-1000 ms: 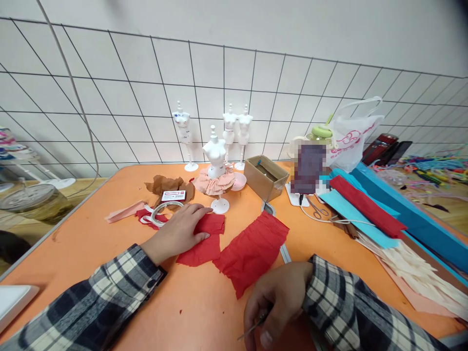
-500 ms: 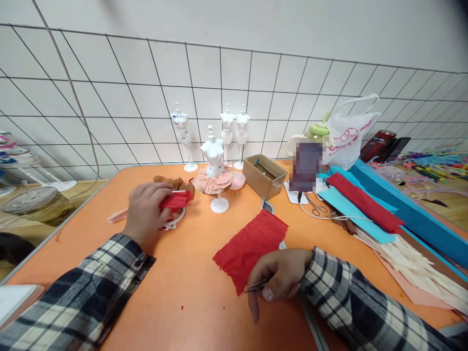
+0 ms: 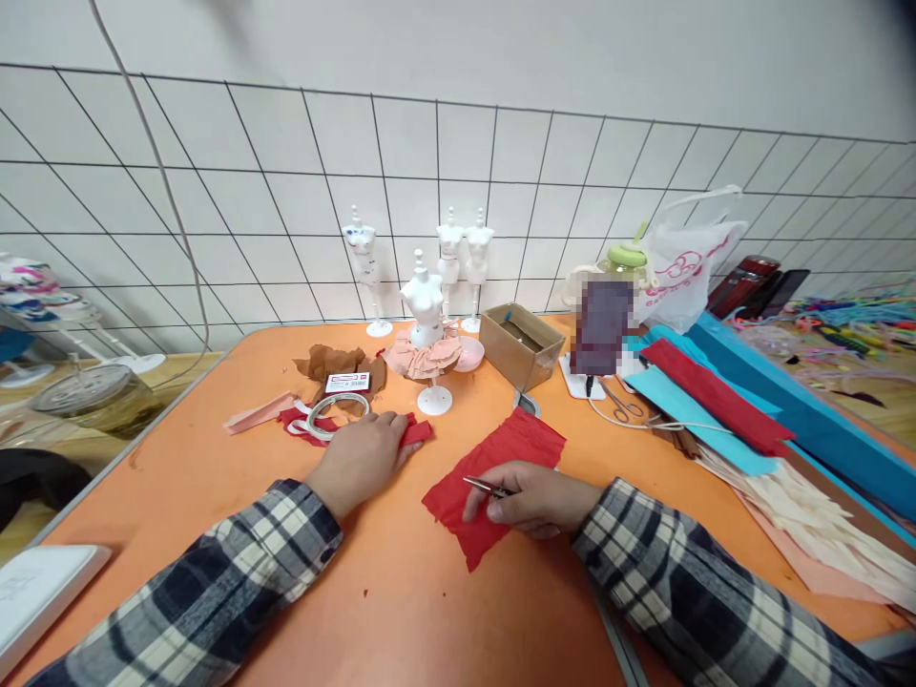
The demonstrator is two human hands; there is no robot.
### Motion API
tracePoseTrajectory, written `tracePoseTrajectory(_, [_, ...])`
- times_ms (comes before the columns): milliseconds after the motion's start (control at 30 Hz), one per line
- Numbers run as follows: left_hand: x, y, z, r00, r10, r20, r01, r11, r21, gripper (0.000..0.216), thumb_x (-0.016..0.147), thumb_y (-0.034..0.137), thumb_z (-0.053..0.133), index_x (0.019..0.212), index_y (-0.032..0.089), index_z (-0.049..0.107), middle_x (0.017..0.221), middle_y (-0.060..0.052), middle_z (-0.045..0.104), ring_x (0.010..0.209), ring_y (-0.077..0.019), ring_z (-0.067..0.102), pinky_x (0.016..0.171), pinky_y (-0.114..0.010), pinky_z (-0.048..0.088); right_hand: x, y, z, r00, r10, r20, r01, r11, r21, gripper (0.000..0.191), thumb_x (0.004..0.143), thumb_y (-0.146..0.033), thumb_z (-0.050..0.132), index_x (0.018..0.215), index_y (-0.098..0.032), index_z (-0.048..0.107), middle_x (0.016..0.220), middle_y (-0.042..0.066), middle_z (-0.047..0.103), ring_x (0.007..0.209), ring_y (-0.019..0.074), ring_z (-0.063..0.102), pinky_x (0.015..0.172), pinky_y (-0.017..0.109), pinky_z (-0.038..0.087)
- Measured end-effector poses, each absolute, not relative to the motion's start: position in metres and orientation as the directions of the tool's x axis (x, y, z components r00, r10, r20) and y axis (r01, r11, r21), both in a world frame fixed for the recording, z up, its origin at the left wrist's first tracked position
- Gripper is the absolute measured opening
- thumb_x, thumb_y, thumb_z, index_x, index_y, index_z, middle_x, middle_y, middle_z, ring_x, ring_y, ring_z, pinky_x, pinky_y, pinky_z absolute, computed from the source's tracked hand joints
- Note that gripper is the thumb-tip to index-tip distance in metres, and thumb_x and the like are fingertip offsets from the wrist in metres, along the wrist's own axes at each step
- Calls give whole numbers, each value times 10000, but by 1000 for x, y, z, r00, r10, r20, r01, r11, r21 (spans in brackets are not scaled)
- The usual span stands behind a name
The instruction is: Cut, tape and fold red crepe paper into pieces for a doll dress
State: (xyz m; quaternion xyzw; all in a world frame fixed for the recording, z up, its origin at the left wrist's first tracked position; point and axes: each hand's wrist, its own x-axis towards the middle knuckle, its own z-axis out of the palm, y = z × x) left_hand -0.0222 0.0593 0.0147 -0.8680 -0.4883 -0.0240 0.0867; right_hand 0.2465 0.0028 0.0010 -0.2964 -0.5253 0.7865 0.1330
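Observation:
My left hand (image 3: 362,456) lies low over the table, its fingers and thumb closed on a small folded piece of red crepe paper (image 3: 419,433). Just behind it are a ring-shaped white roll (image 3: 320,408), more red scraps, a small printed box (image 3: 348,382) and crumpled brown paper (image 3: 329,360). In my right hand (image 3: 533,498) are slim metal tweezers (image 3: 485,486), pointing left. Under that hand a wide red crepe sheet (image 3: 493,458) is spread out. A white mini dress form (image 3: 424,301) in a ruffled pink skirt stands behind, between my hands.
Several bare mini dress forms (image 3: 362,258) stand by the tiled wall. A cardboard box (image 3: 522,345), a pink dish (image 3: 469,354), a blurred-out phone (image 3: 602,326) and scissors (image 3: 624,405) are farther back. Coloured paper (image 3: 716,396) is stacked at right, a white device (image 3: 50,601) at left.
My left hand has moved right and toward me with the red paper, uncovering the ring roll and printed box. My right hand has risen onto the red sheet, tweezers now turned up-left.

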Motion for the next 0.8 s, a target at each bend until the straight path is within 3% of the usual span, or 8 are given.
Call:
tracePoseTrajectory(100, [-23, 59, 7, 517, 832, 200, 847, -464, -259, 444, 969, 467, 359, 1019, 140, 654, 963, -175, 653, 952, -343, 590, 801, -454, 431, 243, 3, -1, -757, 582, -296, 120, -323, -939, 343, 837, -417, 668, 1059, -159, 625, 554, -104, 359, 387, 34, 245, 363, 187, 183])
tracePoseTrajectory(200, [-28, 64, 1, 489, 805, 335, 867, -406, -290, 454, 951, 468, 409, 1206, 142, 595, 1162, -205, 611, 1082, -374, 532, 916, -517, 368, 238, 2, -3, -689, 706, -162, 147, -82, -986, 289, 845, -385, 649, 1004, -143, 649, 608, -76, 399, 485, 51, 310, 450, 193, 232])
tracePoseTrajectory(333, [-37, 71, 4, 429, 803, 414, 891, -451, -49, 537, 893, 547, 477, 1271, 169, 532, 1192, -148, 611, 1074, -325, 543, 890, -448, 403, 238, 1, -2, -506, 855, 115, 347, 324, -880, 167, 871, -230, 565, 989, -164, 663, 689, -23, 540, 614, 104, 454, 589, 228, 349])
tracePoseTrajectory(433, [-56, 78, 13, 336, 839, 427, 907, -410, 92, 365, 927, 468, 419, 1009, 174, 618, 948, -92, 674, 918, -261, 588, 764, -356, 429, 245, 5, -3, -496, 827, 266, 505, 524, -686, 234, 831, -94, 512, 989, -181, 661, 886, 39, 651, 769, 151, 561, 701, 259, 410])
tracePoseTrajectory(500, [-75, 83, 17, 381, 854, 355, 904, -424, 50, 354, 922, 462, 414, 833, 205, 641, 802, -61, 673, 821, -248, 586, 704, -339, 405, 251, 10, -6, -540, 794, 279, 551, 584, -596, 332, 768, -25, 494, 1003, -190, 661, 980, 54, 659, 851, 169, 583, 739, 264, 427])
tracePoseTrajectory(633, [-108, 91, 18, 539, 829, 149, 840, -542, -26, 347, 878, 511, 472, 774, 215, 618, 790, -50, 667, 783, -235, 586, 705, -329, 387, 255, 14, -10, -605, 772, 195, 602, 604, -523, 380, 721, 0, 481, 1003, -190, 652, 1052, 50, 659, 930, 176, 598, 764, 257, 433])
tracePoseTrajectory(800, [-122, 96, 9, 570, 817, 85, 809, -576, 114, 335, 907, 471, 442, 766, 202, 583, 763, -38, 639, 768, -220, 592, 723, -316, 401, 251, 11, -12, -613, 785, 87, 672, 576, -465, 248, 778, -68, 505, 929, -192, 658, 1010, 37, 632, 835, 148, 596, 691, 240, 401])
